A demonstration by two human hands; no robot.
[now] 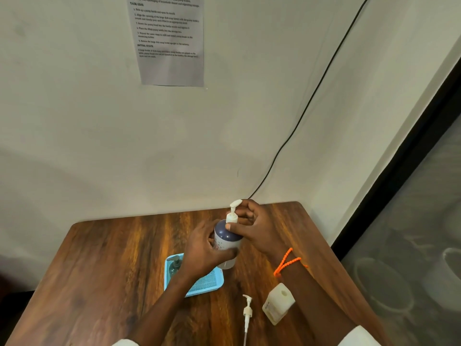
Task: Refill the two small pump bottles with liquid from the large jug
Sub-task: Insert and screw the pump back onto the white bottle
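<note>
Nearest us on the wooden table (112,258): a loose white pump head (247,312), lying flat with its dip tube running toward the near edge. Just to its right, the large jug (278,303), pale cream, its open mouth visible on top, partly covered by our right forearm.

Next: a light blue tray (208,283) with a mesh floor. In its left end stands a small pump bottle (174,267) with a grey pump fitted.

Above the tray's far right corner we hold the second pump bottle (227,242), upright, dark at the shoulder, clear toward the base. Our left hand (204,248) grips the body, fingers wrapped round it. Our right hand (254,227) pinches the collar of its white pump (233,213) between thumb and curled fingers. An orange cord bracelet (287,262) circles the right wrist.

Beyond: a pale wall with a printed instruction sheet (169,41) and a black cable (311,96) running down behind the table.
</note>
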